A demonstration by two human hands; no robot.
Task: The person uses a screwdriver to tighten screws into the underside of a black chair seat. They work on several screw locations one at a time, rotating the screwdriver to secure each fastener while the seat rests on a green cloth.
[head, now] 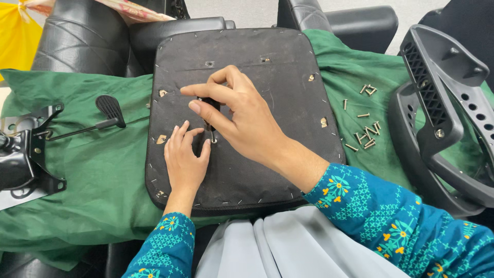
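- Broadly, a green cloth (98, 170) covers the tabletop, and on it lies a black seat-base panel (288, 67) with its fabric stapled round the edge, underside up, directly in front of the person.
- To the right a black plastic chair frame (437, 103) rests well apart from the panel; to the left sit a black metal bracket (23, 154) and a lever with a ribbed paddle (109, 109).
- Right hand (247, 121) comes in from the lower right and is closed in a pinch, thumb and fingers round a small dark-handled tool (208, 104) held nearly upright, tip down on the panel's middle.
- Left hand (186, 157) lies flat and half-open just below and left of the tool, fingertips touching the panel near the tip; it grips nothing.
- Loose screws (366, 131) lie scattered on the cloth right of the panel, nearer the right hand.
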